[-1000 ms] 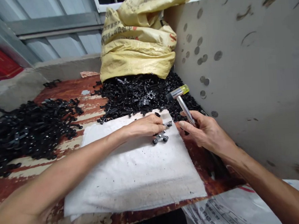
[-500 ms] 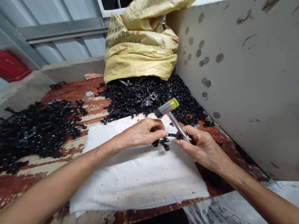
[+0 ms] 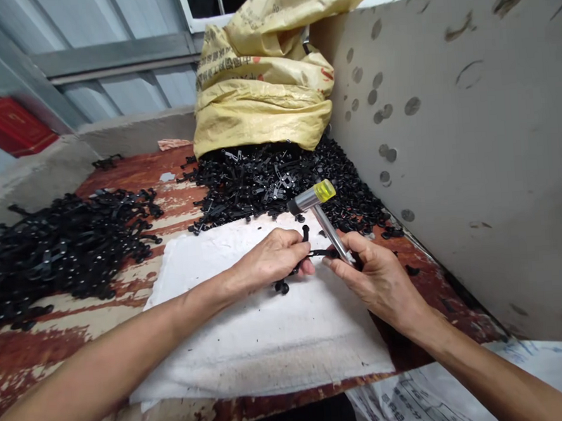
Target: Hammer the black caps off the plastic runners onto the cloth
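My left hand (image 3: 281,255) is closed around a black jointed plastic part (image 3: 282,286), whose arms stick out above and below the fingers. One of its arms reaches across to my right hand (image 3: 367,265). In that right hand is a small mallet (image 3: 330,230) with a metal handle, a yellow cap on one end of its head and a black cap on the other. The mallet head points up and away, over the far edge of the white cloth (image 3: 261,351). My right fingertips also touch the end of the black arm. The fingers hide the middle of the part.
A yellow woven sack (image 3: 263,116) spills a heap of small black pieces (image 3: 260,180) behind the cloth. To the left lies a pile of jointed black parts (image 3: 60,256). A grey board (image 3: 473,160) walls off the right side. A white printed bag (image 3: 426,398) sits front right.
The black part has turned in my left hand, so one arm now points up and another down-left. My left fingers have closed more fully on it. The mallet has shifted slightly left.
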The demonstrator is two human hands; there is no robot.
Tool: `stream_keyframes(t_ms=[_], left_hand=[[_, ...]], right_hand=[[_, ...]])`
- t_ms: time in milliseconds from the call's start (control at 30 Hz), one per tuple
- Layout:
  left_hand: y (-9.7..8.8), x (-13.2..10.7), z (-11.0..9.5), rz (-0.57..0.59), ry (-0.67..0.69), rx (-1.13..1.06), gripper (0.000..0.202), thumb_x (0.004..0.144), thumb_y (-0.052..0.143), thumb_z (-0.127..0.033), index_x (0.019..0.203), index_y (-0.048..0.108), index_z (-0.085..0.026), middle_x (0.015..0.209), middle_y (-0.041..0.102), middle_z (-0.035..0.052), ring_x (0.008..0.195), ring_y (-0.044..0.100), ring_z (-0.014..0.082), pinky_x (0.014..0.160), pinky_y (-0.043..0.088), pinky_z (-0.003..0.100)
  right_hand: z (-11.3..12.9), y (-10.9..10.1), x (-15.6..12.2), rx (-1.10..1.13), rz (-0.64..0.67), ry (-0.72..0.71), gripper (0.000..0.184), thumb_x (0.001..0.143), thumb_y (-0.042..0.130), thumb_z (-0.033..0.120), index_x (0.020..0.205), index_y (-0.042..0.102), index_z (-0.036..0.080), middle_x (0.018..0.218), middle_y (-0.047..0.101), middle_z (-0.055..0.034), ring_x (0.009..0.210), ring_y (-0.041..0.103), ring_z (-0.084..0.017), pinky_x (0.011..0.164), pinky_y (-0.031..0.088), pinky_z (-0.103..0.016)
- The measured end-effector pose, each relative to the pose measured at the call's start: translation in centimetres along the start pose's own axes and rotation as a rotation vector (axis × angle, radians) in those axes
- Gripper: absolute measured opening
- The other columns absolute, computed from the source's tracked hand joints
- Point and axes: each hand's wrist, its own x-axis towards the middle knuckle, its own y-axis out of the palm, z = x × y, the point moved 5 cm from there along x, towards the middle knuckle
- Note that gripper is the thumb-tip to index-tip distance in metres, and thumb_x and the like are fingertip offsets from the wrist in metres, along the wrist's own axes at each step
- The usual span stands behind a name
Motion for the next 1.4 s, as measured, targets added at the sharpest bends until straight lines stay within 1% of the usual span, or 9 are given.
stream_keyframes(t_ms=[67, 133, 200, 300, 367, 500, 700, 1067, 1400], left_hand=[[-0.1, 0.2, -0.1, 0.010, 0.003, 0.002, 0.023, 0.085, 0.048, -0.021, 0.064, 0.054, -0.015, 0.058, 0.058, -0.0001, 0.045, 0.047, 0.0069, 0.046, 0.036, 0.020], [-0.9, 0.6, -0.2, -0.002, 0.032, 0.042, 0.024, 0.087, 0.046, -0.022, 0.065, 0.052, -0.016, 0.056, 0.054, -0.0027, 0.042, 0.044, 0.0059, 0.042, 0.033, 0.019], [-1.9, 1.3, -0.3, 0.004, 0.074, 0.103, 0.024, 0.088, 0.046, -0.023, 0.066, 0.052, -0.016, 0.057, 0.052, -0.0036, 0.041, 0.043, 0.0052, 0.040, 0.032, 0.018], [-3.0, 2.5, -0.2, 0.048, 0.081, 0.148, 0.024, 0.090, 0.044, -0.022, 0.067, 0.049, -0.016, 0.058, 0.051, -0.0042, 0.040, 0.042, 0.0044, 0.039, 0.029, 0.018], [-3.4, 3.3, -0.1, 0.067, 0.067, 0.161, 0.026, 0.091, 0.044, -0.021, 0.066, 0.048, -0.016, 0.056, 0.049, -0.0047, 0.039, 0.040, 0.0040, 0.038, 0.028, 0.017], [-3.4, 4.2, -0.1, 0.088, 0.035, 0.182, 0.030, 0.091, 0.043, -0.019, 0.062, 0.045, -0.017, 0.049, 0.045, -0.0055, 0.035, 0.035, 0.0036, 0.035, 0.024, 0.017], [-3.4, 4.9, -0.1, 0.152, 0.057, 0.139, 0.033, 0.092, 0.043, -0.018, 0.060, 0.046, -0.016, 0.044, 0.040, -0.0065, 0.033, 0.031, 0.0030, 0.033, 0.019, 0.017], [-3.5, 5.5, 0.6, 0.165, 0.047, 0.147, 0.033, 0.092, 0.045, -0.022, 0.060, 0.048, -0.017, 0.043, 0.041, -0.0061, 0.032, 0.030, 0.0035, 0.032, 0.019, 0.017], [-3.5, 5.4, 0.5, 0.162, 0.042, 0.151, 0.032, 0.093, 0.044, -0.021, 0.061, 0.048, -0.016, 0.045, 0.042, -0.0055, 0.033, 0.030, 0.0032, 0.033, 0.018, 0.017]], right_hand=[[-0.4, -0.2, 0.1, 0.008, 0.000, 0.013, 0.009, 0.078, 0.057, 0.022, 0.083, 0.064, 0.020, 0.071, 0.060, 0.0007, 0.062, 0.053, -0.015, 0.058, 0.043, -0.026], [-1.1, -0.4, 0.2, 0.052, 0.010, 0.072, 0.009, 0.077, 0.060, 0.025, 0.082, 0.065, 0.020, 0.068, 0.058, 0.0014, 0.058, 0.051, -0.014, 0.053, 0.041, -0.025], [-2.5, -0.9, 0.1, 0.148, 0.008, 0.220, 0.013, 0.076, 0.063, 0.030, 0.084, 0.065, 0.021, 0.059, 0.052, 0.0044, 0.047, 0.046, -0.012, 0.043, 0.037, -0.024], [-4.9, -1.6, -0.2, 0.323, -0.057, 0.489, 0.023, 0.071, 0.069, 0.039, 0.082, 0.061, 0.021, 0.047, 0.042, 0.0097, 0.034, 0.035, -0.008, 0.031, 0.029, -0.021], [-6.0, -2.1, -0.2, 0.392, -0.106, 0.571, 0.031, 0.065, 0.073, 0.043, 0.080, 0.057, 0.021, 0.048, 0.043, 0.0102, 0.033, 0.033, -0.007, 0.027, 0.028, -0.020], [-7.0, -2.3, 0.0, 0.465, -0.133, 0.617, 0.041, 0.056, 0.077, 0.046, 0.078, 0.056, 0.019, 0.054, 0.047, 0.0090, 0.034, 0.033, -0.005, 0.024, 0.029, -0.018], [-7.4, -2.2, -0.1, 0.546, -0.150, 0.665, 0.045, 0.052, 0.080, 0.046, 0.080, 0.059, 0.018, 0.053, 0.047, 0.0096, 0.034, 0.034, -0.003, 0.023, 0.031, -0.017], [-7.7, -2.3, -0.3, 0.582, -0.153, 0.686, 0.043, 0.054, 0.082, 0.043, 0.082, 0.059, 0.018, 0.053, 0.047, 0.0098, 0.034, 0.033, -0.004, 0.023, 0.030, -0.017], [-7.6, -2.3, -0.2, 0.588, -0.153, 0.684, 0.043, 0.054, 0.082, 0.043, 0.082, 0.060, 0.018, 0.050, 0.045, 0.0104, 0.034, 0.034, -0.004, 0.024, 0.031, -0.016]])
